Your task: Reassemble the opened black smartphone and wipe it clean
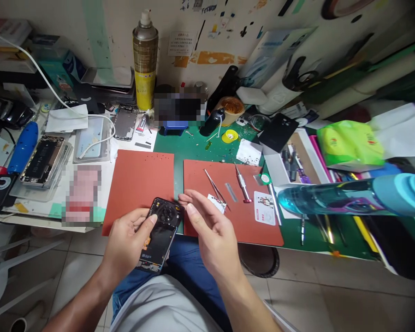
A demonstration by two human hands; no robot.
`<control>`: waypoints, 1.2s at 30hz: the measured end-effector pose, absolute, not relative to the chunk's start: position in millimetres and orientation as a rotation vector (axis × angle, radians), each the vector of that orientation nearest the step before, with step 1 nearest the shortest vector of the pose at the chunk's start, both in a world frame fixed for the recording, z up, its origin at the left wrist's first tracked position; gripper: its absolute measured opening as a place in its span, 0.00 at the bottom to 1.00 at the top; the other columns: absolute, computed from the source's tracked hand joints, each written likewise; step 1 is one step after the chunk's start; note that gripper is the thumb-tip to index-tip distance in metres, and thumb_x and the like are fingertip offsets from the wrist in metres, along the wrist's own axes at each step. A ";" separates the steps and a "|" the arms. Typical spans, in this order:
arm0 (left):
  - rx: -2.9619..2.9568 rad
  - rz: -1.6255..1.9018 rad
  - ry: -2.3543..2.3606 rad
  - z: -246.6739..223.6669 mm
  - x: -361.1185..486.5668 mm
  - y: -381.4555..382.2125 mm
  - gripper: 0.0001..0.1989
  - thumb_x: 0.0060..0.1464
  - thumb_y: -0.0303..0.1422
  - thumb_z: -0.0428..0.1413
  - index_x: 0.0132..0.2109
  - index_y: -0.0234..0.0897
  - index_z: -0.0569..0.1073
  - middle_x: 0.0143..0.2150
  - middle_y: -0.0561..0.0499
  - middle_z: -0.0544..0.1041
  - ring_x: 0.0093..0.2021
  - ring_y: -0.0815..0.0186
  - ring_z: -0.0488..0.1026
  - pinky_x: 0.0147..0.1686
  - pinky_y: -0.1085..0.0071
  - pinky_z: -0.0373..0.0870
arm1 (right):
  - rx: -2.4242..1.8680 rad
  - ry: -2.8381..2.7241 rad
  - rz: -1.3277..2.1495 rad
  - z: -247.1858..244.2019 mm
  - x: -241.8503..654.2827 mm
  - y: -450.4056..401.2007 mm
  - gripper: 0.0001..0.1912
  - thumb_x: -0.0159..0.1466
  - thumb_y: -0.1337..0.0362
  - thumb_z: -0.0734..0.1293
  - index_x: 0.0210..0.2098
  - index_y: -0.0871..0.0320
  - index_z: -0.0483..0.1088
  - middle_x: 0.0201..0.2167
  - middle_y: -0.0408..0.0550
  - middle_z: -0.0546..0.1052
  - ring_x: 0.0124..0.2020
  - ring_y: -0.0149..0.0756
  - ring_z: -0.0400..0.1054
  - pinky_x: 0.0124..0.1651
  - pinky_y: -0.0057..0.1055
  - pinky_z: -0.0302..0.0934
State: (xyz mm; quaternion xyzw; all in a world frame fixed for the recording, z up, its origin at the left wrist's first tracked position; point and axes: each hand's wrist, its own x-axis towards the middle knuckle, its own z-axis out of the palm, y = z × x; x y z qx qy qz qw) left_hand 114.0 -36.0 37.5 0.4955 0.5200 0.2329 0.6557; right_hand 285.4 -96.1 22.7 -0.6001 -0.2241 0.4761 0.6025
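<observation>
Running across the frame, a green-and-white bench point(190, 150) carries a right mat point(237, 216) and a left mat point(138, 180), both red-brown. At lower centre, the right hand point(214, 233) is half open, fingers curved — whether it touches the phone's corner I cannot tell — while the left hand point(126, 235) pinches that phone point(161, 235), black back up, thumb on top. Right of centre, the right mat bears a card point(264, 208), tweezers point(212, 184), a screwdriver point(242, 184) and a clear strip point(231, 192).

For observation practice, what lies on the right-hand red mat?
Tweezers, a screwdriver, a printed card and other small items show; the mat behind the right hand is hidden.
</observation>
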 end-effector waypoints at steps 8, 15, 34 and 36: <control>0.913 0.619 1.185 36.5 118.4 -33.4 0.23 0.57 0.48 0.68 0.50 0.33 0.83 0.43 0.41 0.87 0.42 0.55 0.85 0.42 0.64 0.81 | -1.320 -0.432 1.292 18.2 268.6 -102.7 0.18 0.63 0.50 0.79 0.44 0.56 0.85 0.31 0.46 0.82 0.32 0.37 0.73 0.37 0.33 0.71; 0.854 0.608 1.120 37.1 115.8 -36.6 0.23 0.58 0.47 0.69 0.53 0.34 0.82 0.47 0.40 0.87 0.45 0.54 0.85 0.45 0.62 0.82 | -1.348 -0.498 1.209 25.4 270.7 -103.7 0.17 0.64 0.50 0.78 0.43 0.56 0.85 0.31 0.46 0.79 0.33 0.37 0.71 0.40 0.33 0.70; 0.783 0.656 1.095 33.4 110.9 -38.4 0.19 0.59 0.42 0.70 0.53 0.36 0.84 0.47 0.43 0.87 0.45 0.57 0.84 0.45 0.67 0.81 | -1.328 -0.546 1.184 29.1 272.7 -102.6 0.14 0.68 0.52 0.75 0.45 0.53 0.87 0.33 0.47 0.85 0.36 0.40 0.77 0.43 0.34 0.72; 0.771 0.655 1.101 33.8 110.9 -39.5 0.19 0.60 0.42 0.70 0.53 0.36 0.83 0.45 0.44 0.87 0.44 0.57 0.85 0.43 0.67 0.81 | -1.307 -0.537 1.213 30.1 274.6 -100.5 0.15 0.67 0.51 0.75 0.44 0.54 0.87 0.34 0.47 0.84 0.37 0.40 0.76 0.44 0.34 0.71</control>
